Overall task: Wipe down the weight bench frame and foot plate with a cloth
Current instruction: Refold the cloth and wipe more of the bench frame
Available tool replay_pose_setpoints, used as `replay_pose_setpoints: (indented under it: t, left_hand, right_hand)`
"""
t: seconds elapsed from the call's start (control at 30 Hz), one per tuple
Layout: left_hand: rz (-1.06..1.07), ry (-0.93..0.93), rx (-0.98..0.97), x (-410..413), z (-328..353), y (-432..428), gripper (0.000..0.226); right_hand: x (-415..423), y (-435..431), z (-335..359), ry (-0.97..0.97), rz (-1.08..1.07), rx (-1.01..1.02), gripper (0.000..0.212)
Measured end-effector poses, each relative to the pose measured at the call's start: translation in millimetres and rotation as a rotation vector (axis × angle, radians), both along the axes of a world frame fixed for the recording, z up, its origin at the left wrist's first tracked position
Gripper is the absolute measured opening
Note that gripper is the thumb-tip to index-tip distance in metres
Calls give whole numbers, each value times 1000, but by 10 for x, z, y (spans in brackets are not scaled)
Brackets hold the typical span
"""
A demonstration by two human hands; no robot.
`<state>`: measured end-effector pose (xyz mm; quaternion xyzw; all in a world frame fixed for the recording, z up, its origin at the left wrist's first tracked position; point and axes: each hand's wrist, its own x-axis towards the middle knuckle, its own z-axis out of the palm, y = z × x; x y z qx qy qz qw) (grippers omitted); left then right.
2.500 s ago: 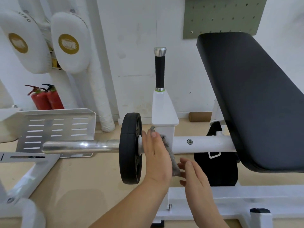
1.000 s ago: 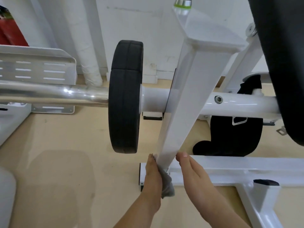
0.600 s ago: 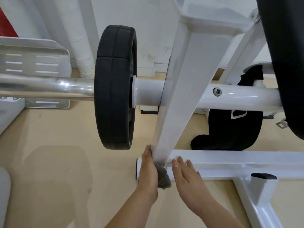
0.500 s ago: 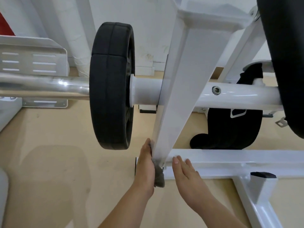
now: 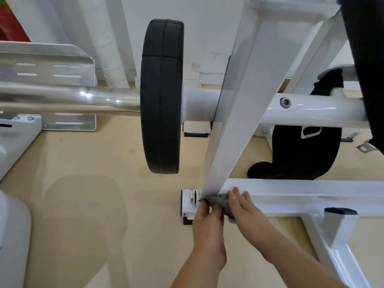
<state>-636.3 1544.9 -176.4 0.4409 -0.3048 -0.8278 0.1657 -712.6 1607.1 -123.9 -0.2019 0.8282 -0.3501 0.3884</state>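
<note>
Wiping post [image 5: 228,142] foot just ahead of fingers [image 5: 236,194]: cloth [image 5: 219,199] pinched in left hand [image 5: 207,223], pressed under flat right hand [image 5: 249,213]. Next, probably sliding right of fingers along rail [image 5: 301,194], keeping pressure.

The light is bright and even, with soft grey shadows on the floor [image 5: 83,208]. Small glare spots sit on the chrome bar [image 5: 87,96]. The wide lens bends straight lines near the edges, where detail softens.

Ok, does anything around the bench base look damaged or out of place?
Only minor marks: a dark scuff on the white base beam, and grimy stains low on the wall behind the weight plate.
</note>
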Motion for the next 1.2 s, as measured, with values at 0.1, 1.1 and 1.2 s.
replay_pose_setpoints:
  t: [0.1,1.1,1.2]
  left_hand:
    - [1,3,3,72,-39,-117,37]
    - [-920,-685,-1294,612,-192,-1367,46]
    - [-875,-613,-1176,552,-550,-1285,52]
  right_hand:
    - [39,20,32,-168,-135,-94,40]
    - [73,-51,-380,697,261,201,63]
    - [75,-43,-405,706,274,190,65]
